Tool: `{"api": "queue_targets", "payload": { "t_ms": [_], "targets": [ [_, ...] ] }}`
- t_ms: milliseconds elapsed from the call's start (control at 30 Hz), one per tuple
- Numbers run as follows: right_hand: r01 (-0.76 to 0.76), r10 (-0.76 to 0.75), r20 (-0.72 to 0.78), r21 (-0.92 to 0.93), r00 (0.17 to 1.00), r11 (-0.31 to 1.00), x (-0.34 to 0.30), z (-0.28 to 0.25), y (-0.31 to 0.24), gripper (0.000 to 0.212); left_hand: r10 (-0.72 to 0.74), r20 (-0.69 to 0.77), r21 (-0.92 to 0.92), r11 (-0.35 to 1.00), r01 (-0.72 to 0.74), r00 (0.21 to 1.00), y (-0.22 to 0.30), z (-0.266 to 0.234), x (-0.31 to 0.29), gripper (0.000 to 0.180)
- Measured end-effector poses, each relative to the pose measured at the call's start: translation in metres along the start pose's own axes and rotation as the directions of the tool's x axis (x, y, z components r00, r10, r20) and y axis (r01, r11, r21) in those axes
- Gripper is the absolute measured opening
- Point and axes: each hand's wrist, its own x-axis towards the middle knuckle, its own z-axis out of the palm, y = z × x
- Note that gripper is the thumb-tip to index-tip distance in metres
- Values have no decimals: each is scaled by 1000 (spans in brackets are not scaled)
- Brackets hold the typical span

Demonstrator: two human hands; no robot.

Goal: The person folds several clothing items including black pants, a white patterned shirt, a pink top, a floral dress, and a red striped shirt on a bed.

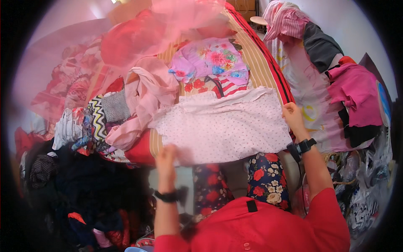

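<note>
the bed point(268, 67), with its striped tan cover and red edge, fills the middle and carries heaps of clothes. a big pile point(105, 105) of pink, red and patterned garments lies along its left side, and a dark heap point(84, 185) sits lower left, off the bed. to the right, a rack point(336, 84) holds draped pink, striped and grey clothes.

spread flat on the near end of the bed is the white dotted cloth point(222, 126), its far edge touching a red-striped piece point(222, 86) and a floral top point(214, 59) beyond it. its near edge hangs just over the edge of the bed.

the right hand point(291, 115) is closed on the cloth's right edge, fingers pinching the fabric near its upper corner. the left hand point(166, 155) is blurred at the lower left corner of the cloth; it looks to be gripping or brushing that corner, but i cannot tell how far it is closed. each wrist wears a dark band.

judging by this, the step in hand is laying the cloth out flat for folding. to do it well, both hands should hold opposite corners with even tension, draw out the ripples along the far edge, and keep the cloth clear of the pink sleeve point(138, 122) lying just beside its left side, so nothing gets caught inside a fold.
</note>
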Motion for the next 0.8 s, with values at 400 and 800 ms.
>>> {"api": "queue_targets", "payload": {
  "t_ms": [400,800],
  "targets": [
    [796,-537,592,-385,601,467,12,191,-86,62,-716,423,-388,412,825,556,-95,135,-92,42],
    [515,38,756,-481,654,709,9,179,-107,36,-500,372,-526,581,622,782,-77,114,-96,27]
  ]
}}
